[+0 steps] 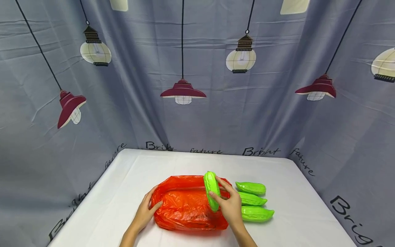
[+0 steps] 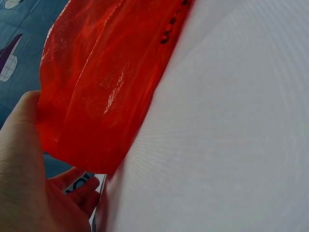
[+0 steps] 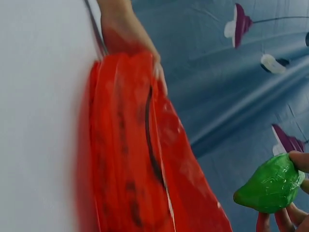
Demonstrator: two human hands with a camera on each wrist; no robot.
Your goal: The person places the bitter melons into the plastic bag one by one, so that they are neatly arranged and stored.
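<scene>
A red plastic bag [image 1: 185, 209] lies on the white table with its mouth spread wide. My left hand [image 1: 144, 210] grips the bag's left side, the thumb over the rim and the fingers behind it. Above the bag's right part, my right hand [image 1: 230, 206] holds a bright green bitter melon [image 1: 211, 188] between thumb and fingers. The melon stands nearly upright and overlaps the bag in the head view. In the right wrist view, the pointed end of the melon [image 3: 268, 186] sticks out from the fingers, beside the raised bag edge [image 3: 178, 145].
To the right of the bag, three more green bitter melons lie in a column: a far one [image 1: 251, 188], a middle one [image 1: 253, 199] and a near one [image 1: 257, 214]. My right hand partly covers them. A grey-blue curtain [image 1: 213, 120] with printed lamps surrounds the table [image 1: 293, 199].
</scene>
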